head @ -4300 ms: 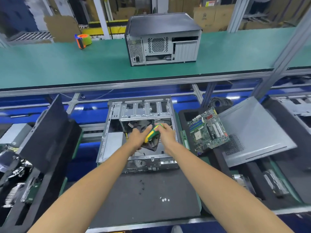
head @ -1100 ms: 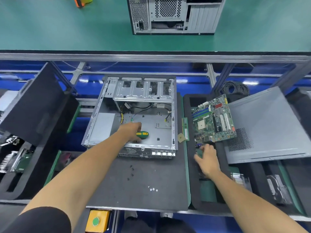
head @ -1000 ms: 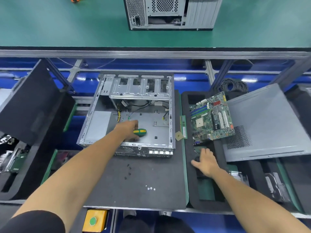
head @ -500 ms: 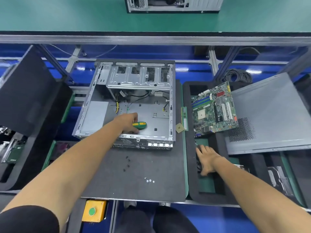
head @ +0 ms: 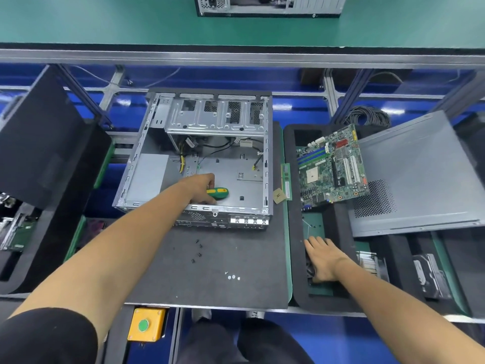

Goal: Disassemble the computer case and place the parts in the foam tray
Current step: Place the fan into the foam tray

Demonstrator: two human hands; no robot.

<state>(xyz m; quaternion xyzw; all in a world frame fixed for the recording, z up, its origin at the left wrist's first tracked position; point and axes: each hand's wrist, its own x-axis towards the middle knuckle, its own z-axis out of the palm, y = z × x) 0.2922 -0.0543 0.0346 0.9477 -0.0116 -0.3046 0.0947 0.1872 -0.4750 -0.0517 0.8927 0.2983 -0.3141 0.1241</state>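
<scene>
The open computer case lies on a dark mat, its floor bare apart from loose cables at the back. Inside it, my left hand grips a green and yellow screwdriver. To the right is the black foam tray. My right hand lies flat, palm down, in a front pocket of that tray, over a dark part I cannot make out. A green motherboard leans in the tray's back pocket. A memory stick and a small chip rest beside the case.
Small black screws and silver screws lie on the mat in front of the case. A grey side panel rests on the tray at right, a hard drive below it. Another case stands on the green shelf. A yellow button box hangs under the bench.
Earlier both hands worked on the fan inside the case. Since then my right hand has gone to the tray's front pocket and slid slightly nearer; my left hand stays in the case with the screwdriver.
</scene>
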